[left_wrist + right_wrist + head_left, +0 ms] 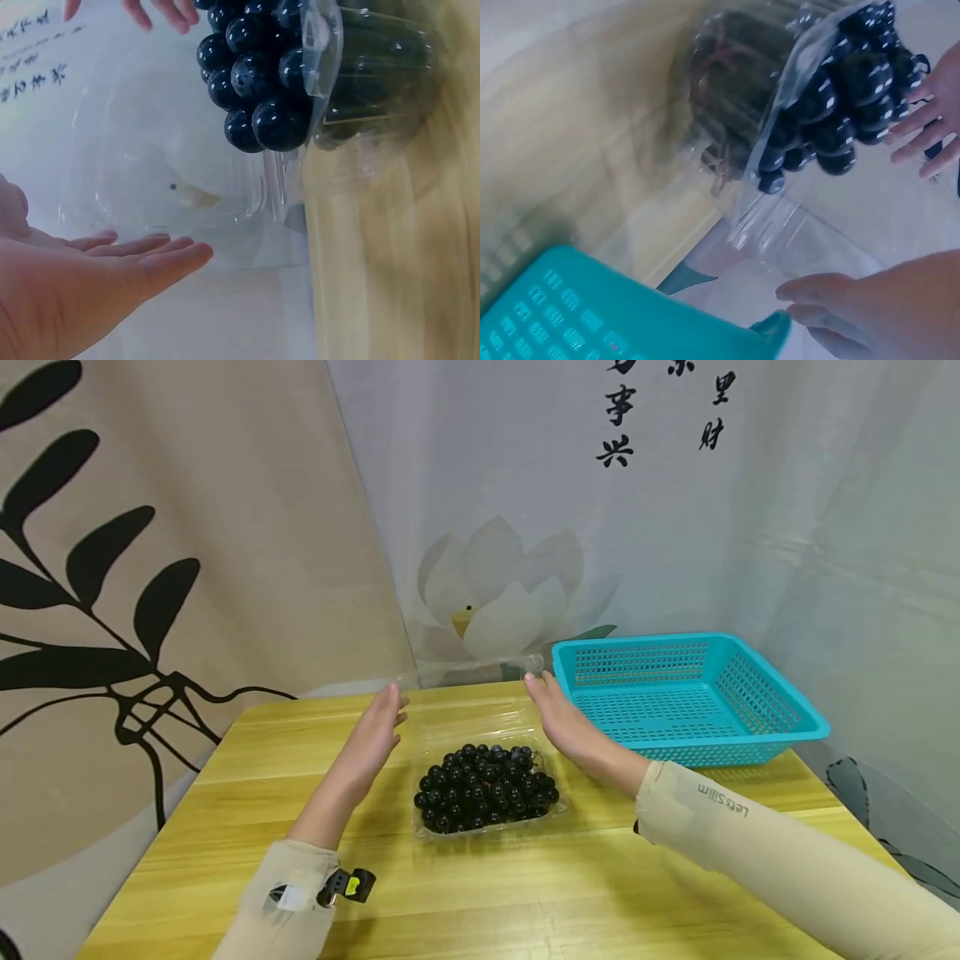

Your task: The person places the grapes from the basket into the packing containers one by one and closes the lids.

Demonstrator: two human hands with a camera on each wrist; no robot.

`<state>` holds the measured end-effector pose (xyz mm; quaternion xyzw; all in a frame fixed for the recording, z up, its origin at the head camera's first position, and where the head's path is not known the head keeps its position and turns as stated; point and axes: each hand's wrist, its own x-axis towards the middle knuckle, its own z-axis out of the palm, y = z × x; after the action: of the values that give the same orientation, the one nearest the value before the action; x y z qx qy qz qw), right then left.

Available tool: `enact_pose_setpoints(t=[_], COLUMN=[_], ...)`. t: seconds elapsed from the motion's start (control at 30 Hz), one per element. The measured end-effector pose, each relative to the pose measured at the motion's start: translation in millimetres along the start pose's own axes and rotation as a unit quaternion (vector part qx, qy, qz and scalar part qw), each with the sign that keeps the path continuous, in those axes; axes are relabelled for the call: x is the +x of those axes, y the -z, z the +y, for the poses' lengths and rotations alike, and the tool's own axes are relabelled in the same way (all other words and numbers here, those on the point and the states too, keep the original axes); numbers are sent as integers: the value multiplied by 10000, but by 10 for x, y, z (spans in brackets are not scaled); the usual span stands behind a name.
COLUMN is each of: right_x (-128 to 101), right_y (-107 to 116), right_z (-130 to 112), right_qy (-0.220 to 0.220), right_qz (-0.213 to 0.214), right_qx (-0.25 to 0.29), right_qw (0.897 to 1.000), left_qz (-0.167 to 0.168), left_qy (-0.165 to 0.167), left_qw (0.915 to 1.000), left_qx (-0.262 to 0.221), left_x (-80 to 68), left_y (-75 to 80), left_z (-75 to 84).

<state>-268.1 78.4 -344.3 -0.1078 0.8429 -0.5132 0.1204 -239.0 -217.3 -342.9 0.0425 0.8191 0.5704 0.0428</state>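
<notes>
A clear plastic clamshell box [491, 831] of black grapes [486, 785] sits on the yellow wooden table [225, 827]. Its transparent lid [472, 689] stands open behind the fruit. My left hand [375, 731] is at the lid's left edge with straight fingers. My right hand [562, 718] is at the right edge, fingertips by the lid's top corner. Neither hand grips anything. In the left wrist view the flat left hand [112, 277] lies just short of the lid [165, 165], with grapes [262, 67] beyond. In the right wrist view the right hand [870, 307] is by the lid [795, 240], near the grapes [840, 90].
A teal plastic basket [757, 714] stands at the table's back right, just beside my right hand, and shows in the right wrist view as the basket [592, 315]. Printed curtains hang close behind the table. The table's front and left stretches are bare wood.
</notes>
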Motion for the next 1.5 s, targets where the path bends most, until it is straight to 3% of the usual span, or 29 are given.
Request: enact_pose_setpoints(t=[0.23,0.47,0.6,0.8,1.3,1.4,1.5], right_x=[-339,-714,-837,-890,-921,-881,-815], right_y=[25,-41,-80,-158,-226,-234,-240], right_z=[38,202,299,430,549,576,596], right_qy=[342,452,444,460,225,128,20], right_qz=[59,-113,-150,-45,-166,-127,-22], right_qx=[-380,-650,-781,-1060,-1033,-1109,-1068], right_qw=[9987,9968,9958,9933,9943,9937,9943], left_qz=[179,385,449,439,417,330,150], left_qy=[-367,-261,-275,-265,54,-47,-119], left_qw=[9969,9895,9860,9841,9829,9744,9589], left_qx=[669,1372,1581,1700,1792,2225,2830], left_x=[-294,-683,-811,-857,-880,-861,-838], left_y=[18,-90,-188,-271,-376,-413,-473], left_z=[21,-99,-147,-184,-287,-302,-310])
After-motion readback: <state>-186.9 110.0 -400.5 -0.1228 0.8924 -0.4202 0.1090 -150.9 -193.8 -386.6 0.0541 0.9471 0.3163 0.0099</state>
